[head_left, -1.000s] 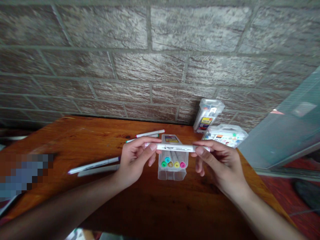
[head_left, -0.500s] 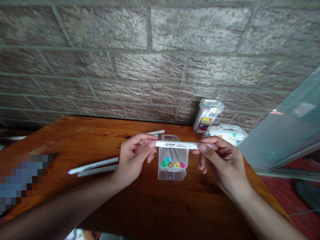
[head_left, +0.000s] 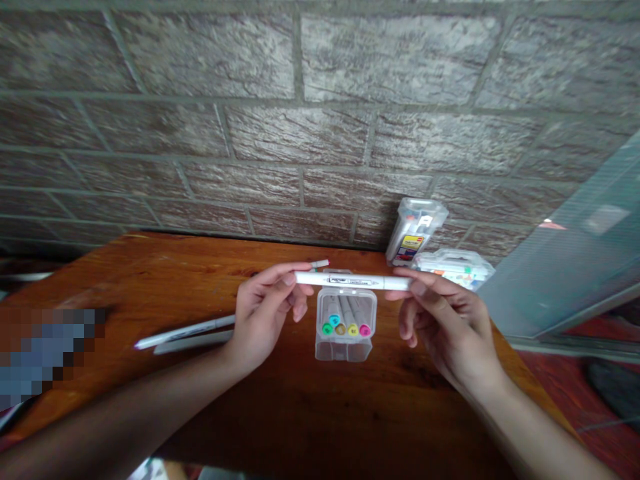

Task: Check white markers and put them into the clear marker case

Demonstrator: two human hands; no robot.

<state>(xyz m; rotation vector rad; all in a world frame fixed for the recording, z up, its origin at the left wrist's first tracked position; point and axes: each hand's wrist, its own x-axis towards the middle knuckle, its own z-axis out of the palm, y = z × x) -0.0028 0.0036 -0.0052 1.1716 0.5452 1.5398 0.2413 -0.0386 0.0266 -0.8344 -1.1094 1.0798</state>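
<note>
I hold a white marker point(head_left: 350, 281) level in the air by both ends. My left hand point(head_left: 265, 313) pinches its left end between thumb and fingers. My right hand point(head_left: 445, 320) pinches the right end. Just below the marker lies an open clear plastic case point(head_left: 345, 345) on the wooden table point(head_left: 200, 280). Inside the case are several markers with green, blue, yellow and pink caps facing me.
Two white markers point(head_left: 185, 332) lie on the table left of my left hand, and another marker point(head_left: 320, 264) behind it. Two clear marker boxes point(head_left: 417, 230) point(head_left: 455, 269) stand by the brick wall at the back right. A glass panel point(head_left: 575, 267) borders the right.
Both hands have lifted the marker a little higher and away from me, above the far end of the case. The case and the loose markers have stayed put.
</note>
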